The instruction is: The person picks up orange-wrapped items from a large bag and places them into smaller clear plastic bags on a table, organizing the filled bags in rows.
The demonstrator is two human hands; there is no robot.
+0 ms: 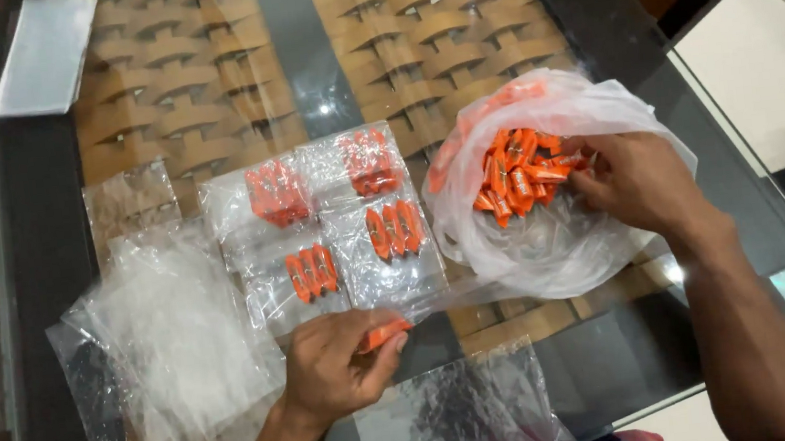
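My left hand [334, 365] is closed around orange wrapped candies [382, 335] near the front of the glass table [322, 83]. My right hand [633, 178] reaches into a large white plastic bag [548, 244], fingers on a heap of the same orange candies [518, 175]. Between the hands lie several small clear packets, each holding a few orange candies [393, 230]. An empty clear pouch [464, 415] lies flat just in front of my left hand.
A loose stack of empty clear pouches [169, 338] lies at the left. Woven brown chair seats [187, 77] show through the glass. A white sheet [45, 52] sits at the far left corner. The table's right edge [741, 149] borders a pale floor.
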